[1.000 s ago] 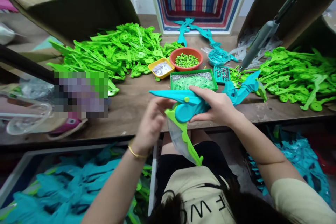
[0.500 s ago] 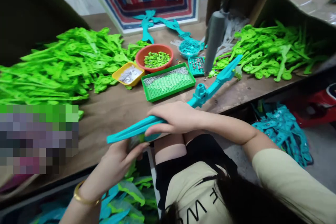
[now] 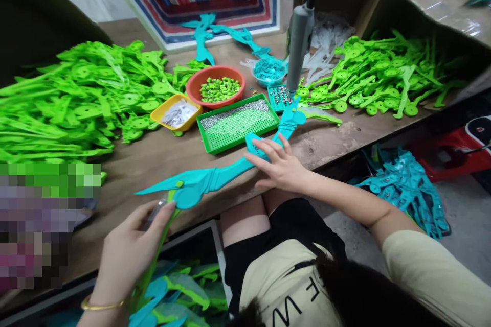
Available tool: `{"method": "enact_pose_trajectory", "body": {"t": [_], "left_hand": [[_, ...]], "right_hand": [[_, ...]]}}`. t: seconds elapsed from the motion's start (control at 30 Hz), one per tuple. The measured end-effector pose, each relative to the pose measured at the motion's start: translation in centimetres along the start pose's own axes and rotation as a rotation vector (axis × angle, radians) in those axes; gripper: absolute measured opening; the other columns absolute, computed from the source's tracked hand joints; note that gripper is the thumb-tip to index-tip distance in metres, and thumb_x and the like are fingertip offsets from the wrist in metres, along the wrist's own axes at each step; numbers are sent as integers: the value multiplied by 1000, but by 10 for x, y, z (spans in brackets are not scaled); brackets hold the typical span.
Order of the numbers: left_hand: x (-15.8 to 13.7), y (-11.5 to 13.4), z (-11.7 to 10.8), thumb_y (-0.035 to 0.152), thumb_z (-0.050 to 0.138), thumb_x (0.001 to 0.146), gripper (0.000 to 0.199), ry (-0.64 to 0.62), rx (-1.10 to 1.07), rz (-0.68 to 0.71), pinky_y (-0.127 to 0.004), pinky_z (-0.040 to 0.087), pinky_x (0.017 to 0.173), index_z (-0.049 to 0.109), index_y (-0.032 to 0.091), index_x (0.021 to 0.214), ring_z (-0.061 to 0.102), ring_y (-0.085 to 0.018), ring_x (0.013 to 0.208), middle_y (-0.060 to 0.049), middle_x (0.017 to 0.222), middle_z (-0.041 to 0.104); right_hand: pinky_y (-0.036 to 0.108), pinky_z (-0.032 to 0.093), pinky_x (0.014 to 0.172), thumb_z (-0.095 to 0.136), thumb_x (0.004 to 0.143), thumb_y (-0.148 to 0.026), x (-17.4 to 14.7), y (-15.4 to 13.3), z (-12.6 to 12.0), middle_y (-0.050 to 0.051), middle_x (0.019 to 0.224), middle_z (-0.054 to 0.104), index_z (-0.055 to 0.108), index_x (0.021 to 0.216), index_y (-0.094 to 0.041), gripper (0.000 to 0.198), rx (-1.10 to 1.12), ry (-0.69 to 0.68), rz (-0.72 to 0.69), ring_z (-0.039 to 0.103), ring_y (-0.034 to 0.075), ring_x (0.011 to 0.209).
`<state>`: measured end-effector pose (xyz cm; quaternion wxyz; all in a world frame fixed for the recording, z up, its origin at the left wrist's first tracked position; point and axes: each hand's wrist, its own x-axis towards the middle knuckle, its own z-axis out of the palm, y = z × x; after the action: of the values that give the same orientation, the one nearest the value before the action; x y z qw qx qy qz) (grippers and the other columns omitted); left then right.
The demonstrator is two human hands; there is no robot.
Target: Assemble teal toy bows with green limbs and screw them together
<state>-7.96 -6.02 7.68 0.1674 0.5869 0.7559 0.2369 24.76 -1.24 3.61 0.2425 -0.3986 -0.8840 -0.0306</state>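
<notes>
A long turquoise plastic part (image 3: pixel 230 169) lies slantwise over the front of the table, its pointed end towards the left. A light green plastic strip (image 3: pixel 163 240) meets it near that end, by a small green peg. My left hand (image 3: pixel 132 245), wearing a gold bangle, is closed with thumb and fingers on the green strip; a clear piece shows at the fingertips. My right hand (image 3: pixel 282 166) has its fingers spread over the middle of the turquoise part, touching it. The part's far end is just below the grey upright tool (image 3: pixel 299 46).
Heaps of green plastic pieces lie left (image 3: pixel 88 97) and right (image 3: pixel 368 74). Between them stand a red bowl (image 3: pixel 193 102), a yellow dish (image 3: pixel 157 115), a green tray (image 3: pixel 238 143) and a turquoise tray (image 3: pixel 271 98). Below the table edge is a bin (image 3: pixel 218 253) of parts; a person is at left.
The turquoise part has turned and moved down onto the table. My left hand has moved down and left with the green strip. My right hand has loosened, its fingers now spread.
</notes>
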Motion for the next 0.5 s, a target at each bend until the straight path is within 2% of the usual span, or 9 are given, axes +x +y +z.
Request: {"method": "enact_pose_trajectory", "body": {"t": [0.07, 0.13, 0.2, 0.27, 0.33, 0.4, 0.5], "left_hand": [[7, -11, 3, 71, 60, 68, 52, -86, 59, -27, -27, 48, 54, 71, 22, 82, 67, -24, 64, 0, 66, 72], [15, -21, 5, 69, 56, 70, 52, -116, 105, -11, -28, 49, 58, 72, 22, 83, 68, -24, 70, -1, 72, 73], [22, -30, 6, 66, 52, 73, 49, -128, 187, -2, -29, 49, 61, 72, 22, 83, 68, -24, 72, -3, 74, 73], [22, -31, 4, 65, 48, 77, 52, -62, 289, 59, -33, 51, 67, 72, 20, 89, 67, -26, 75, -7, 80, 73], [17, -21, 2, 65, 48, 80, 59, 101, 398, 226, -42, 53, 80, 70, 16, 105, 67, -31, 89, -14, 97, 72], [7, -2, 5, 62, 53, 82, 65, 231, 460, 474, -51, 48, 94, 62, 11, 122, 60, -37, 110, -22, 117, 65], [-5, 28, 23, 48, 60, 85, 53, 148, 414, 780, -50, 43, 102, 60, 13, 125, 55, -36, 120, -20, 126, 62]], "right_hand": [[63, 12, 117, 58, 89, -36, -15, 18, 17, 14, 156, 36, 39, 147, -27, 61, -74, 25, 120, 31, 31, 144], [60, 15, 118, 53, 90, -26, -23, 37, 34, 13, 150, 45, 46, 143, -25, 53, -110, 55, 200, 39, 29, 139], [54, 21, 118, 50, 91, -23, -23, 53, 44, 11, 140, 57, 55, 136, -22, 45, -94, 56, 167, 48, 26, 131], [48, 27, 115, 48, 93, -26, -19, 61, 43, 8, 132, 64, 60, 130, -22, 39, -73, 61, 70, 53, 24, 124], [43, 32, 110, 48, 95, -30, -13, 61, 34, 5, 126, 68, 62, 126, -23, 35, -66, 105, -28, 56, 22, 119], [41, 36, 103, 49, 96, -34, -5, 53, 19, 3, 119, 71, 63, 124, -24, 33, -43, 150, -110, 58, 21, 113], [38, 38, 91, 52, 95, -39, 7, 41, -3, 3, 112, 74, 64, 119, -24, 31, 22, 160, -171, 59, 20, 104]]}}
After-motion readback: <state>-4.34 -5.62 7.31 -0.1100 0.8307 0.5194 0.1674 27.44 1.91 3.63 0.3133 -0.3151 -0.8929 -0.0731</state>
